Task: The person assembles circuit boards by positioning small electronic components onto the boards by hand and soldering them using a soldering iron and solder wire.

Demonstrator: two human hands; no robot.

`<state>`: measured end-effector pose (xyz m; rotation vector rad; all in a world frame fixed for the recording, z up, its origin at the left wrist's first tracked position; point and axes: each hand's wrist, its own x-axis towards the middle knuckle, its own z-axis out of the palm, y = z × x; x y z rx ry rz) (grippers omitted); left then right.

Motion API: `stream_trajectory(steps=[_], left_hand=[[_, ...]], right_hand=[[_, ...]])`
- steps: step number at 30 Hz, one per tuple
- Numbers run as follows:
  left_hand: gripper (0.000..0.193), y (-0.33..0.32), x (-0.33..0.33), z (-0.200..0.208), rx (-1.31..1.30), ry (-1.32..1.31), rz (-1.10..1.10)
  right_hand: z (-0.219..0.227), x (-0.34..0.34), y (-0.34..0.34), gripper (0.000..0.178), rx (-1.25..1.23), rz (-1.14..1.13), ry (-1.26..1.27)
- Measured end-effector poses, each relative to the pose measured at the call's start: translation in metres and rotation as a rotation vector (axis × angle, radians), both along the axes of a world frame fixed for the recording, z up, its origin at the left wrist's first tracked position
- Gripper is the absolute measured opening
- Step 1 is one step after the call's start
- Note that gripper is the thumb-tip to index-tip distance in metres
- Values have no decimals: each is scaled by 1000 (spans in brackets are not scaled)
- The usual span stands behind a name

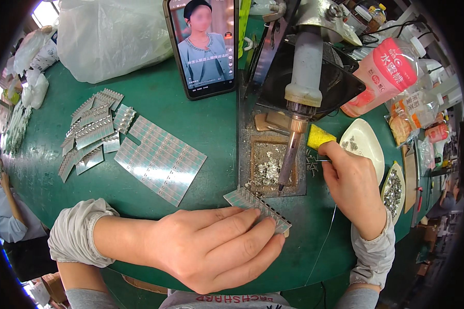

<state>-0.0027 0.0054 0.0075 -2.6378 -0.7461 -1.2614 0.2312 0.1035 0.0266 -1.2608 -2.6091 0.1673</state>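
My left hand is closed on a narrow circuit-board strip with a row of small metal parts along it, tilted over the table's front. Just above the strip's far edge is the tip of a soldering iron, mounted pointing down. My right hand is pinched on a thin silvery wire, whose end points left toward several small metal pins. A fine strand trails below this hand toward the table's front edge. The fingers of my left hand cover part of the strip.
A larger board panel and a pile of strips lie left. A phone stands behind. Around the iron are a solder-flecked tray, a yellow sponge, a white dish, a dish of metal parts and a pink-labelled bottle.
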Motion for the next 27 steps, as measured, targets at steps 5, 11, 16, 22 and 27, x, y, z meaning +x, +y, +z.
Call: stream_trajectory(steps=[5,11,16,22,27], left_hand=[[16,2,-1,-2,17,1,10],[15,1,-2,0,-22,-31,-9],[14,0,-2,-1,-37,-35,-6],[13,1,-5,2,-85,-34,-27],[12,2,-3,-1,-67,-67,-30]], right_hand=[[-1,-1,-2,14,81,42,-114],[1,0,-2,13,90,101,-144],[2,0,-2,12,56,70,-133],[5,3,-2,12,97,139,-221],[6,1,-4,12,120,176,-294]])
